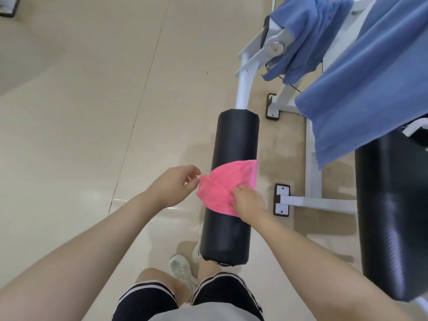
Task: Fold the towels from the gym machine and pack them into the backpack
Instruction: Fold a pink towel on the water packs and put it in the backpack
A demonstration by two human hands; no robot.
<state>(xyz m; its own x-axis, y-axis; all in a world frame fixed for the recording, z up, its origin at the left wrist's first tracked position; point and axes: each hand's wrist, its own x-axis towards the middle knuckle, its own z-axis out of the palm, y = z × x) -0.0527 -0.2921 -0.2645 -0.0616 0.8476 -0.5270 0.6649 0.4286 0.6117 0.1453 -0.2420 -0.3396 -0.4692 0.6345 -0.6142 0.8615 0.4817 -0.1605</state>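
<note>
Pink towel [225,185]: small, bright pink, soft-looking cloth; it lies draped over the top of the black roller pad [231,181], roughly midway along the pad's length.
Towel shape: partly folded, with a rounded far edge toward the right and a raised fold line running across it; its left corner is lifted off the pad into a point.
Towel edges: the near edge hangs slightly over the pad's left side; a thin hem shows along the right edge.
Left hand [172,186]: thumb and forefinger pinch the towel's lifted left corner; the other fingers are loosely curled beside them.
Right hand [249,203]: lies on the towel's near right part, fingers curled down onto the cloth and holding it against the pad; whether the thumb grips a layer cannot be told.
Black roller pad: long, dark, cylindrical cushion on a white machine frame [243,86], running away from the person.
Blue towels [361,93]: two large blue cloths hang over the machine's upper right part, one bunched near a pivot, the other spread wide and flat.
Second black pad [391,205]: wide and dark, at the right edge, below the spread blue cloth.
Floor [81,112]: pale beige tiles.
Person: black shorts with white trim and light shoes show at the bottom.
</note>
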